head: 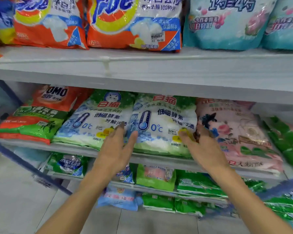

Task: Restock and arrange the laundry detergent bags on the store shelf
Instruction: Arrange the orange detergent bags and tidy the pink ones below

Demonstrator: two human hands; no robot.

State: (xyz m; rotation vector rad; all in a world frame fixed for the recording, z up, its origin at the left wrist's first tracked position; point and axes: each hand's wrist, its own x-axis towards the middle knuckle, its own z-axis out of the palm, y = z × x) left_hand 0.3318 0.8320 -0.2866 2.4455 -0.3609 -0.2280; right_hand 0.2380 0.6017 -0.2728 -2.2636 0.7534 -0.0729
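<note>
Two white-and-green detergent bags with blue thermometer prints lie side by side on the middle shelf [85, 149]: the left bag [90, 122] and the right bag [161, 122]. My left hand [118, 146] rests flat between them, fingers spread over the right bag's left edge. My right hand [201, 146] is at the right bag's right edge, fingers curled against the seam with the pink bag [235, 132]. Whether the right hand grips the bag is unclear.
An orange-and-green bag stack [34, 122] lies left of the white bags, green bags [287, 137] at far right. The upper shelf [142, 65] holds orange bags [134, 22] and light-blue bags [227, 22]. Lower shelves carry several green and blue bags. Grey floor at lower left.
</note>
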